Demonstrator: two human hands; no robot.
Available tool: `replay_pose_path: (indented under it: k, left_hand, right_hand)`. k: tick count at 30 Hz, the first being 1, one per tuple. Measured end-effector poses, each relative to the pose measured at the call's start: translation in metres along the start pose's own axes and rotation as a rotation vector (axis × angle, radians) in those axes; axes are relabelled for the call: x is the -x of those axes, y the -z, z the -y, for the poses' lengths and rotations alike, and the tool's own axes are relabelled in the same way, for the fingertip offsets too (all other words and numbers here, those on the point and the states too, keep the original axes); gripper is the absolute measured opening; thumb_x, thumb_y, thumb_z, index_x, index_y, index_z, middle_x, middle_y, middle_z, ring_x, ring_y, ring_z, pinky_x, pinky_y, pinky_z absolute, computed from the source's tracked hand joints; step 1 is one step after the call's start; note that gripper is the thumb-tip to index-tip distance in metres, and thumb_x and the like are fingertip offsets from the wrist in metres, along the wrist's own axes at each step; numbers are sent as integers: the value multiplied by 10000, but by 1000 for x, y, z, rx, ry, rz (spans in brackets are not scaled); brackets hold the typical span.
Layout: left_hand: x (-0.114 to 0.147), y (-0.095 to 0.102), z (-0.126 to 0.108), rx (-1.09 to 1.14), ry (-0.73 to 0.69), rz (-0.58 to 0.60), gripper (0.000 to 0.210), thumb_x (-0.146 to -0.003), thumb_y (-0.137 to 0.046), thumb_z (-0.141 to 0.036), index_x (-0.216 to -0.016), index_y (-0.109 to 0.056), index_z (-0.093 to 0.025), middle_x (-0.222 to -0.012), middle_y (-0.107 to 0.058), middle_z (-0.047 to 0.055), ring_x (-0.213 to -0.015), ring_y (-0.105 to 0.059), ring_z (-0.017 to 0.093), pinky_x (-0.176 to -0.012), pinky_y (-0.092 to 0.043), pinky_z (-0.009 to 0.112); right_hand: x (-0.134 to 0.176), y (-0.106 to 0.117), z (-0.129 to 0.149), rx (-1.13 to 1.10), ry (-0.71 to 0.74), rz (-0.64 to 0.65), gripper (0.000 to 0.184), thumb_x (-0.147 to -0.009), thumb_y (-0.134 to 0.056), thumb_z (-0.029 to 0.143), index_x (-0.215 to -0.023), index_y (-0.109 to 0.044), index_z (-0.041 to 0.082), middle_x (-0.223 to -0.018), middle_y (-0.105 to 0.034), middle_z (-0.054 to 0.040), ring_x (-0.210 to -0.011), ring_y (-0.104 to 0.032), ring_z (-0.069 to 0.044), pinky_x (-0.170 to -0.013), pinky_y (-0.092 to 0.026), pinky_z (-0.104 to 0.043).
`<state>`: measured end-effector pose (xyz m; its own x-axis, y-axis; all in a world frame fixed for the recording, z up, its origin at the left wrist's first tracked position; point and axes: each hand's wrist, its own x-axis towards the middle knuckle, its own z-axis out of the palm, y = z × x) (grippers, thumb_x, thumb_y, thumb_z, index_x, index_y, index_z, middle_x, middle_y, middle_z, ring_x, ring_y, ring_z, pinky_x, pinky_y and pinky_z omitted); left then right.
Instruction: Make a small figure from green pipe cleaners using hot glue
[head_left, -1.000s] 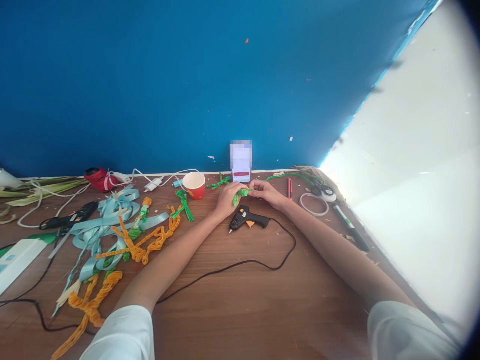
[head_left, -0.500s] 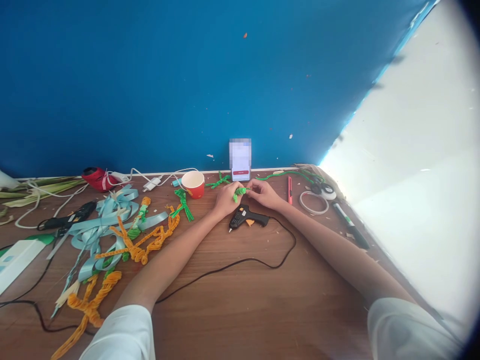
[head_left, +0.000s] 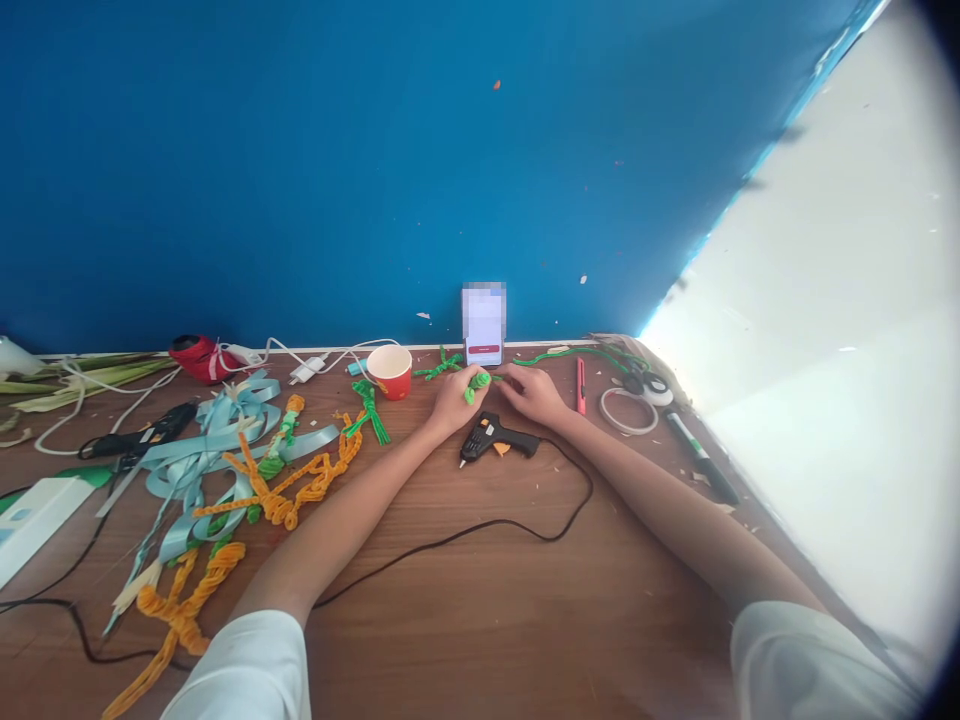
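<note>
My left hand (head_left: pixel 454 402) is closed around a small coiled piece of bright green cord (head_left: pixel 480 381), whose curled end shows above the fingers. Close beside it on the right, my right hand (head_left: pixel 534 395) pinches what looks like the thin tail of the same cord; the fingertips are partly hidden. Just below both hands a black glue gun (head_left: pixel 499 436) lies on the wooden table (head_left: pixel 480 620), nozzle pointing left. Behind the hands a phone (head_left: pixel 484 325) stands upright against the blue wall.
To the left are a red paper cup (head_left: pixel 390 372), green knotted cord (head_left: pixel 367 410), orange braided cords (head_left: pixel 279 505), light blue ribbon (head_left: pixel 180 455) and a white power strip (head_left: pixel 41 520). On the right lie a red cutter (head_left: pixel 580 386), a clear ring (head_left: pixel 628 410) and a marker (head_left: pixel 701 455).
The right hand has turned slightly, its fingers curling lower beside the cord. The left hand stays in place with the green cord. The view has shifted a little.
</note>
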<state>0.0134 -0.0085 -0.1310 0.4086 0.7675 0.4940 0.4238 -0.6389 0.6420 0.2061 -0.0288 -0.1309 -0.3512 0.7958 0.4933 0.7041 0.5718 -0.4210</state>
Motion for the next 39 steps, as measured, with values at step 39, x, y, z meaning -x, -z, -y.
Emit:
replay_pose_path:
  k: [39]
  left_hand:
    - [8, 5, -10, -300, -165, 31, 264, -826, -469, -46, -973, -612, -213, -971, -608, 62, -952, -532, 227, -737, -422, 323]
  right_hand:
    - [-9, 4, 9, -985, -443, 144, 285, -749, -718, 441, -713, -616, 177, -624, -600, 18, -582, -519, -111, -627, -419, -264]
